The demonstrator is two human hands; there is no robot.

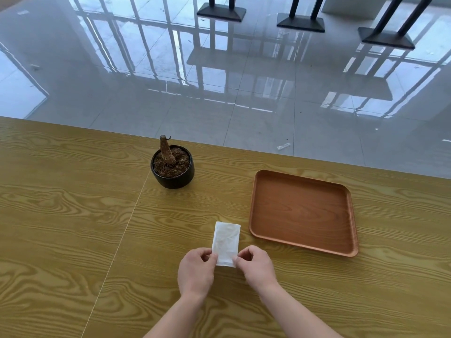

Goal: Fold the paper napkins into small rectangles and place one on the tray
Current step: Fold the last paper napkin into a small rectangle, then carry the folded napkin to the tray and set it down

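My left hand (196, 270) and right hand (256, 265) each pinch 1 near corner of the folded napkin (226, 242), just left of the tray (351, 225).

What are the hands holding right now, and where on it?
Both hands, left hand and right hand, pinch the folded napkin at its near corners.

Your napkin (225, 240) is thin white paper, matt and faintly crinkled. The bench (61, 215) has a yellowish wood-grain face, smooth, with a low sheen. The tray (302, 211) is reddish-brown wood, smooth and satin, its grain fine. The pot (175, 180) looks like black glazed ceramic, slightly glossy; you can see the soil (179, 164) in it is coarse and crumbly, and the stump (166, 151) is rough and fibrous. The floor (219, 98) is grey tile, polished to a mirror gloss. The 3 bases (220, 12) on it look like matt black metal.
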